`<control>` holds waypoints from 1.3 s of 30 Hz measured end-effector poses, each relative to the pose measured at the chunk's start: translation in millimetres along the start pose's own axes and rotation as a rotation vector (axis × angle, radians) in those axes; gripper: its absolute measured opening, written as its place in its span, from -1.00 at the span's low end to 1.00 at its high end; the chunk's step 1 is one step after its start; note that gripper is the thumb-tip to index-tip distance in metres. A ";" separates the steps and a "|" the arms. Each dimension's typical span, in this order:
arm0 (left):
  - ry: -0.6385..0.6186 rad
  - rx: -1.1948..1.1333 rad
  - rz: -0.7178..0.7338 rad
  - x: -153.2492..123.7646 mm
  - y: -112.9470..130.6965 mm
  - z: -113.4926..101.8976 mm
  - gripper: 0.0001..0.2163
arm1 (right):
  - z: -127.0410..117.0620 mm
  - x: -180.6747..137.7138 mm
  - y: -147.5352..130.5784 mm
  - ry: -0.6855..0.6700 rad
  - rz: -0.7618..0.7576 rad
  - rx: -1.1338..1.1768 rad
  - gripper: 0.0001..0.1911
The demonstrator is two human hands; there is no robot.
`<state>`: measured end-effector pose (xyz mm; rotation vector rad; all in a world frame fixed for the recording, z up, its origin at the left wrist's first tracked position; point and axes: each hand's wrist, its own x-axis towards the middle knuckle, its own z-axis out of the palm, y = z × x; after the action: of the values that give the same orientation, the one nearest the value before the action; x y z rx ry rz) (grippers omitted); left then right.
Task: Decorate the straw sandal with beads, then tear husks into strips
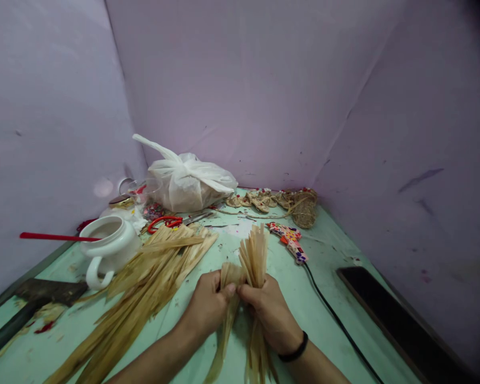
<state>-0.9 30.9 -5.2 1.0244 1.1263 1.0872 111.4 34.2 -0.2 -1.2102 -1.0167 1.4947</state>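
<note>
My left hand [209, 303] pinches a wide dried leaf strip [229, 314], whose top is bent over by the thumb while its tail hangs toward the near edge. Close beside it, my right hand [270, 309], with a black band at the wrist, is closed around a bundle of narrow dried leaf strips [255, 253]. The bundle fans out above the fist and trails below it. Both thumbs nearly touch. To the left lies a loose pile of dried leaf strips [144, 293] on the pale green table [304, 330].
At left stand a white pot [118, 248] with a red stick [58, 237] and a dark-headed tool [50, 292]. Behind are scissors [165, 223], a tied plastic bag [192, 184] and woven pieces [260, 201]. A corded floral glue gun [290, 241] and long dark slab [392, 320] lie right.
</note>
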 end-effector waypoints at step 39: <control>0.048 0.103 -0.134 -0.9 11.3 -7.9 -0.75 | -9.4 1.2 -3.2 -0.103 0.176 0.116 -0.60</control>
<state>-10.2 32.5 4.9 0.9921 1.2820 0.9594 121.1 36.5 0.9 -1.1745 -0.8959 1.7442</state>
